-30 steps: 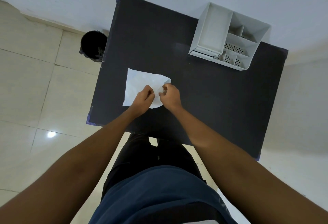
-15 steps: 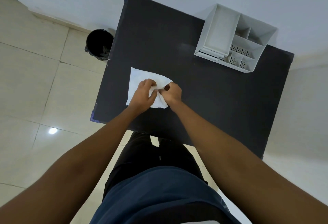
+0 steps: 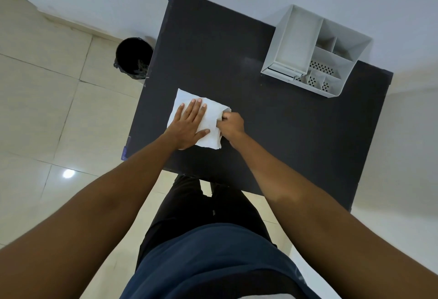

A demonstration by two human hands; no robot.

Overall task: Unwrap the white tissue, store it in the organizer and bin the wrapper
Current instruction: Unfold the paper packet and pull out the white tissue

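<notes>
A white tissue lies spread on the black table, near its left front part. My left hand rests flat on the tissue with fingers spread. My right hand is closed on the tissue's right edge, which is lifted and folded a little. I cannot tell the wrapper apart from the tissue. The white organizer with several compartments stands at the table's far right.
A black bin stands on the tiled floor just left of the table's far left side. A white wall runs behind the table. My legs and dark shirt are below the table's front edge.
My left hand has opened from a pinch and moved left to lie flat on the tissue. My right hand stays closed at the tissue's right edge.
</notes>
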